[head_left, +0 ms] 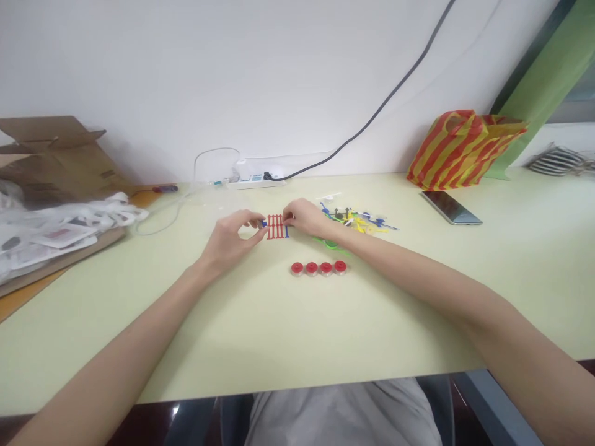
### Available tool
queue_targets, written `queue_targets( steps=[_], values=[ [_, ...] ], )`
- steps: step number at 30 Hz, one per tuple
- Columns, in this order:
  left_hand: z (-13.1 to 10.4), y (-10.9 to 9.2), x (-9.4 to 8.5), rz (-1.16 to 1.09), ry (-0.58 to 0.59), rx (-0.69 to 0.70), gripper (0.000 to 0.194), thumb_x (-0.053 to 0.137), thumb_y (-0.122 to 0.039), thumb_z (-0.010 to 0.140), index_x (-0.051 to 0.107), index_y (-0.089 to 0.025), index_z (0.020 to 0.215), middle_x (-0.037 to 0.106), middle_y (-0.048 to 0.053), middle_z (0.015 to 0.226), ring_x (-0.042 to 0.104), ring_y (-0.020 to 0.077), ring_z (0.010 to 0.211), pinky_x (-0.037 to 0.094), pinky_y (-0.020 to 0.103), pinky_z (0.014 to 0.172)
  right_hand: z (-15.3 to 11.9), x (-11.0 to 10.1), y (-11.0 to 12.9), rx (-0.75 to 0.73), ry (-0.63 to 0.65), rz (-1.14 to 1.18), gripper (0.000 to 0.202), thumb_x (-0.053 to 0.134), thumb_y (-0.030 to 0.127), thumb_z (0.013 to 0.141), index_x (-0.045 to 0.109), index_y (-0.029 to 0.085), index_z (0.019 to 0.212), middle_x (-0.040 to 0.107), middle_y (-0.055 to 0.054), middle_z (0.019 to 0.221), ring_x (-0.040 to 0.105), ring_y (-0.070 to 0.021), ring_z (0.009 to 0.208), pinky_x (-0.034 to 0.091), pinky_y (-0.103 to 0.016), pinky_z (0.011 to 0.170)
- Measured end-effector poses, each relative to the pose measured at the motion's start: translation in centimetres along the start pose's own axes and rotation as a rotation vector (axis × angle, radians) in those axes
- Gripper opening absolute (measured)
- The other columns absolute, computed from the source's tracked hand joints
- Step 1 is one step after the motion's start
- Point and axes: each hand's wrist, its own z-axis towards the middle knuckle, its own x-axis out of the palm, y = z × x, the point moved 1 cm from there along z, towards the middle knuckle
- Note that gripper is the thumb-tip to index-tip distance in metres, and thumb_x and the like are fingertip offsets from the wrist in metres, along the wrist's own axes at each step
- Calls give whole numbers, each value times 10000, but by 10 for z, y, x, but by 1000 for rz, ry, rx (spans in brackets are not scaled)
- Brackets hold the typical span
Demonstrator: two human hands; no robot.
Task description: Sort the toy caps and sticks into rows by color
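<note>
Several red plastic rods (275, 227) with arrow-like ends lie side by side in a row on the table. A blue rod (287, 231) lies at the right end of the row, partly covered by fingers. My left hand (235, 238) is at the left end, its thumb and forefinger pinching a small dark blue plastic piece (264, 223). Over the right end of the row, my right hand (304, 217) has its fingertips pressed together beside the blue rod; what they hold is hidden. Several red-topped round wheels (318, 268) stand in a line nearer to me.
A pile of blue, yellow, green and black plastic parts (360, 221) lies beyond my right forearm. Farther right are a phone (450, 207) and a striped bag (460, 152). A power strip (255, 181) sits by the wall. Cardboard (60, 158) and plastic packaging (60, 226) occupy the left.
</note>
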Motion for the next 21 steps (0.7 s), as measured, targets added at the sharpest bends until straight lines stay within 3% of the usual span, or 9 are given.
queue_targets(
  steps=[10,13,16,18,21],
  values=[
    [-1,-1,1,-26,2,11,176,683,-313,914,717,-222,1061,750,34,952,689,190,849,559,354,827,-1,-3,5,16,4,-10,163,693,218,919,818,154,1002,798,-78,966,671,-171,850,426,-257,747],
    [-1,0,1,-25,-2,-4,169,682,-316,913,717,-221,1048,750,37,949,690,195,854,562,365,829,-2,-25,10,62,-70,11,179,672,229,936,823,146,984,800,-91,986,680,-184,882,440,-266,784],
    [0,-8,0,-38,-44,-19,172,699,-345,904,721,-221,1022,758,42,946,698,200,844,579,385,834,-10,-61,24,89,-239,43,201,640,217,947,822,138,980,790,-92,960,674,-207,900,447,-297,828],
    [1,-20,0,-96,-76,-53,190,716,-370,897,719,-223,1018,767,45,952,708,202,832,603,396,831,-24,-81,38,60,-309,112,213,621,219,953,817,140,984,778,-81,925,666,-208,887,452,-312,841],
    [4,-49,5,-297,-114,-133,292,760,-409,873,683,-236,1095,762,42,971,741,202,832,649,403,834,-56,-95,62,-51,-264,293,179,635,227,941,800,161,961,766,-53,909,669,-176,847,474,-295,808]
  ],
)
